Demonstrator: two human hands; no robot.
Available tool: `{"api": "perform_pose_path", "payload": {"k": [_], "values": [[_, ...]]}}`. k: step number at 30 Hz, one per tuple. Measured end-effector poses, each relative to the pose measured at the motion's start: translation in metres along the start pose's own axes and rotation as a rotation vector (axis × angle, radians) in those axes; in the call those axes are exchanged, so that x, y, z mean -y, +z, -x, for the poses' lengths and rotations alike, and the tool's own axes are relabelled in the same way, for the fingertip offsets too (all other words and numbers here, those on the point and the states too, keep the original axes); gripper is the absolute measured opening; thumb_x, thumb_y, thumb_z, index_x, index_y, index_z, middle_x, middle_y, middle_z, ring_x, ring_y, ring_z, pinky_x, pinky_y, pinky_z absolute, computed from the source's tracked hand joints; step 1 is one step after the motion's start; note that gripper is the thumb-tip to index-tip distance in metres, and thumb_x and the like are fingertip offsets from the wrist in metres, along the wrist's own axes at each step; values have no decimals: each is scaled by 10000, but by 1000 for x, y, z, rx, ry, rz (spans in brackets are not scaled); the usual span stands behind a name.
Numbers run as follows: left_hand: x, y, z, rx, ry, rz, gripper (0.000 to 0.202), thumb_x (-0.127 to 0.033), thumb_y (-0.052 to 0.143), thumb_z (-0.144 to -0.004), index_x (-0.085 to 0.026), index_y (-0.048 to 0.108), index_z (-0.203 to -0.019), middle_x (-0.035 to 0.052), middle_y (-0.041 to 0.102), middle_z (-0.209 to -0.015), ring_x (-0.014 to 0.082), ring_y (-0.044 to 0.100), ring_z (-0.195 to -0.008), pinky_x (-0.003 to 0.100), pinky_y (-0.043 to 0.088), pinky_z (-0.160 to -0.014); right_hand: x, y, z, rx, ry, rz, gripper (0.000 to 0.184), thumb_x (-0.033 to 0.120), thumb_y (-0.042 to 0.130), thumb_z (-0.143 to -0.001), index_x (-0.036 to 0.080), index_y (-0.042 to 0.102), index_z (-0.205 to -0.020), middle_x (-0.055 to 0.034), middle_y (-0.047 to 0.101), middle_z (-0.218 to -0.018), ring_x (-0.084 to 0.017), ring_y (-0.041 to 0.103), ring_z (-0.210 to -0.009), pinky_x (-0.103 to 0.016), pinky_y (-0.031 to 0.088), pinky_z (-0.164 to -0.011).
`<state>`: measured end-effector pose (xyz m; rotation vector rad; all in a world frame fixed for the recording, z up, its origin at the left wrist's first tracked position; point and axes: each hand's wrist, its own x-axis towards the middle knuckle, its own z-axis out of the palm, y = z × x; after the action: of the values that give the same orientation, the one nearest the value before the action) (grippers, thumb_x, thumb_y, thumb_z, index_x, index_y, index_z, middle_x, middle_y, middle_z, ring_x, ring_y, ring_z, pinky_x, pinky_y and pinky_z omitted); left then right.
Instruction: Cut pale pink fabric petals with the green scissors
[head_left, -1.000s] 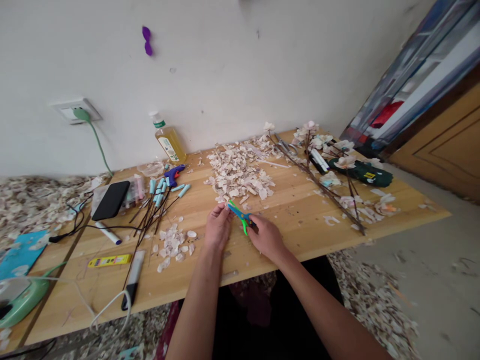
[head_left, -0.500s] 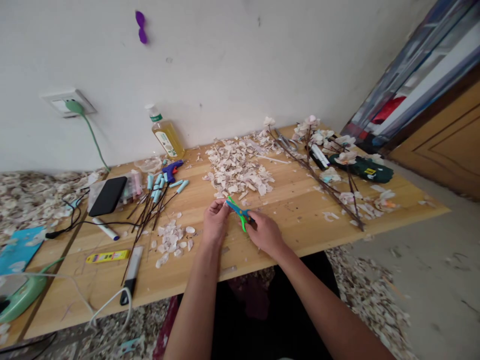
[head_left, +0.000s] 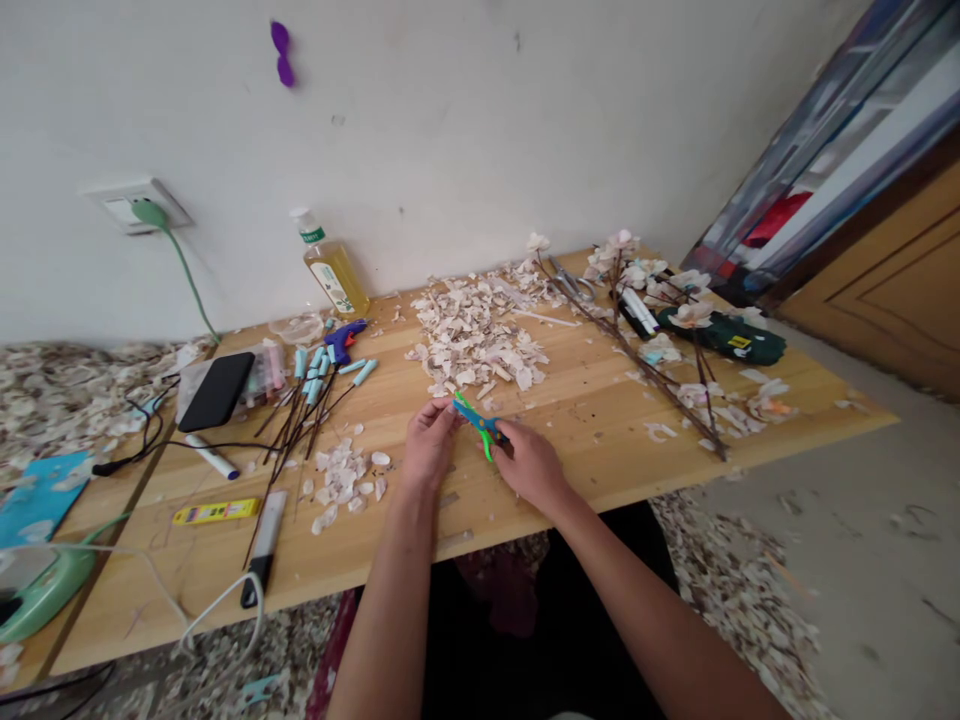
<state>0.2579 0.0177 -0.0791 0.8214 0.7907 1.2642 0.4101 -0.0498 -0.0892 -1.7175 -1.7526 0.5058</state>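
Note:
My right hand (head_left: 530,462) is closed around the handles of a pair of scissors (head_left: 477,418) with blue and green parts. The blades point up and left, slightly apart, with their tips at the fingers of my left hand (head_left: 430,440). Those fingers are pinched together on a small pale flake, mostly hidden by the fingertips. Just beyond both hands spreads a large heap of dry, pale petal-like flakes (head_left: 480,335). A smaller group of whitish flakes (head_left: 343,475) lies on the wooden table (head_left: 600,450), left of my left hand.
Brown stems with pale blue ends (head_left: 313,385), a blue glue gun (head_left: 343,342), a phone (head_left: 217,392) and a utility knife (head_left: 264,550) lie left. Near the wall stands a bottle of yellow liquid (head_left: 335,272). Flowered branches (head_left: 652,370) stretch across the right.
My left hand has shifted very slightly left and its fingers have turned a little. The scissors' blades have closed slightly; my right hand stays almost in place.

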Motion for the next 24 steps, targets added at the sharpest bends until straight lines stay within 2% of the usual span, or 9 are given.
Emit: {"api": "perform_pose_path", "payload": {"k": [6, 14, 24], "values": [[0, 3, 0, -3, -27, 71, 259, -323, 869, -626, -164, 719, -764, 10, 677, -748, 93, 605, -693, 219, 496, -728, 1, 1, 0, -3, 0, 16, 111, 251, 573, -885, 220, 632, -974, -55, 700, -920, -220, 627, -840, -301, 411, -704], [9, -9, -3, -5, 60, -107, 229, -368, 805, -720, -182, 726, -825, 15, 682, -761, 116, 621, -718, 237, 495, -749, -1, 2, 0, -10, 9, 9, 133, 245, 572, -881, 222, 637, -994, -63, 705, -952, -225, 632, -852, -306, 422, -715], [5, -8, -2, -38, 105, -211, 226, -361, 797, -729, -179, 726, -842, 24, 691, -775, 127, 629, -726, 249, 493, -753, -1, 2, 0, -21, 13, 12, 147, 272, 568, -886, 236, 644, -1007, -54, 706, -945, -225, 636, -834, -308, 426, -698]]}}
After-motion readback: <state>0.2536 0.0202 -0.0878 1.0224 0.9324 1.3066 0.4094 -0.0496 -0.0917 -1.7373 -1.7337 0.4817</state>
